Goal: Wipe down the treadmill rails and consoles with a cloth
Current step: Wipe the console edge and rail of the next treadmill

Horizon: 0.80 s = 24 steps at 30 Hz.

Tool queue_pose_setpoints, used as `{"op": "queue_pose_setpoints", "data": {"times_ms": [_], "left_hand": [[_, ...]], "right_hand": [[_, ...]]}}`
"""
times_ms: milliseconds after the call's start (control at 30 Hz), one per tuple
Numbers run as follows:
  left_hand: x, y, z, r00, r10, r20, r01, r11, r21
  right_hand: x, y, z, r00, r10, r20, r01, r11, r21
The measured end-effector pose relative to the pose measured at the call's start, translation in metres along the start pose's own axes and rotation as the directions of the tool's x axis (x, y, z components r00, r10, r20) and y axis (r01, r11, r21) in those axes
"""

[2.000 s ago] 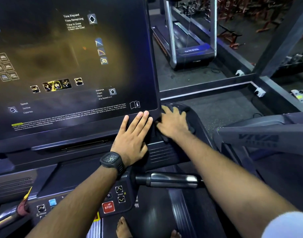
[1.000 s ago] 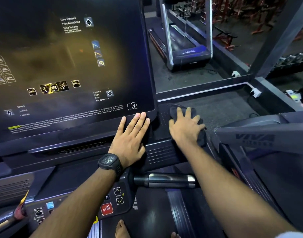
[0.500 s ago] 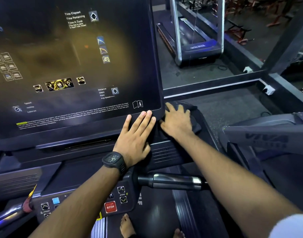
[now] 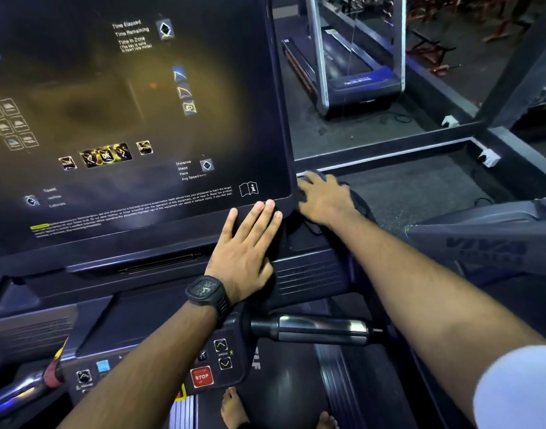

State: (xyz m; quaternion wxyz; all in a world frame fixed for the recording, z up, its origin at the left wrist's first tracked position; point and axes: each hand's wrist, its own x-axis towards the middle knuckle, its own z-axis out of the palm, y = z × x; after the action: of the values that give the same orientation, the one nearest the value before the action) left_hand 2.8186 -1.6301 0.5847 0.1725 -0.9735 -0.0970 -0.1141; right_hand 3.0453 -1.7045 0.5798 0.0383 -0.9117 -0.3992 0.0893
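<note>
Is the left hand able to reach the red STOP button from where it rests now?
Probably yes. The left hand lies flat on the console's lower edge, holding nothing, and the STOP button sits uncovered below the wrist. Nothing stands between them; only pulling the arm back looks needed.

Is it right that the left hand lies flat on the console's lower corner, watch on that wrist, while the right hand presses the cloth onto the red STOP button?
Not quite. In the head view the right hand presses the dark cloth beside the console, at its right edge, far from the STOP button. The left hand and watch are as you say.
</note>
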Motion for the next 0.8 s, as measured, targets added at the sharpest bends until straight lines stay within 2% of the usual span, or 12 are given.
{"op": "queue_pose_setpoints", "data": {"times_ms": [67,133,200,267,333,433,500,567,633,700,767,800], "left_hand": [[0.000,0.000,0.001,1.000,0.002,0.000,-0.002,1.000,0.005],[0.000,-0.001,0.002,1.000,0.003,-0.007,-0.003,1.000,0.003],[0.001,-0.003,0.001,1.000,-0.001,-0.008,0.001,1.000,0.007],[0.001,-0.002,0.002,1.000,-0.001,-0.006,0.002,1.000,0.005],[0.001,-0.001,0.003,1.000,-0.001,0.001,0.001,1.000,0.006],[0.001,0.000,0.003,1.000,0.007,0.001,-0.007,1.000,0.010],[0.000,-0.001,0.002,1.000,0.007,-0.003,-0.007,1.000,0.010],[0.000,-0.001,0.002,1.000,0.009,-0.002,-0.009,1.000,0.008],[0.000,-0.001,0.002,1.000,0.015,-0.003,-0.015,1.000,0.012],[0.002,-0.001,0.002,1.000,0.029,-0.009,-0.029,0.999,0.023],[0.004,-0.001,0.002,0.998,0.055,-0.003,-0.055,0.998,0.029],[0.004,-0.001,0.002,0.998,0.065,0.005,-0.065,0.997,0.029]], "right_hand": [[-0.003,0.009,-0.001,0.955,0.295,-0.018,-0.290,0.948,0.133],[-0.018,0.004,0.005,0.878,0.477,-0.033,-0.464,0.867,0.181],[-0.034,-0.011,0.011,0.910,0.400,-0.107,-0.391,0.916,0.094],[-0.039,-0.020,0.016,0.972,0.153,-0.178,-0.158,0.987,-0.015],[-0.026,-0.010,0.010,0.992,0.022,-0.125,-0.025,0.999,-0.022],[-0.011,0.021,-0.001,0.964,0.263,-0.026,-0.256,0.953,0.162],[-0.017,0.033,-0.002,0.861,0.509,0.005,-0.484,0.816,0.316],[-0.032,0.024,0.003,0.801,0.598,0.015,-0.576,0.765,0.287],[-0.051,0.003,0.012,0.852,0.518,-0.072,-0.504,0.850,0.151],[-0.060,-0.010,0.022,0.933,0.304,-0.192,-0.302,0.952,0.039],[-0.054,0.000,0.019,0.971,0.170,-0.165,-0.169,0.985,0.022],[-0.050,0.008,0.015,0.976,0.183,-0.116,-0.177,0.982,0.060]]}}
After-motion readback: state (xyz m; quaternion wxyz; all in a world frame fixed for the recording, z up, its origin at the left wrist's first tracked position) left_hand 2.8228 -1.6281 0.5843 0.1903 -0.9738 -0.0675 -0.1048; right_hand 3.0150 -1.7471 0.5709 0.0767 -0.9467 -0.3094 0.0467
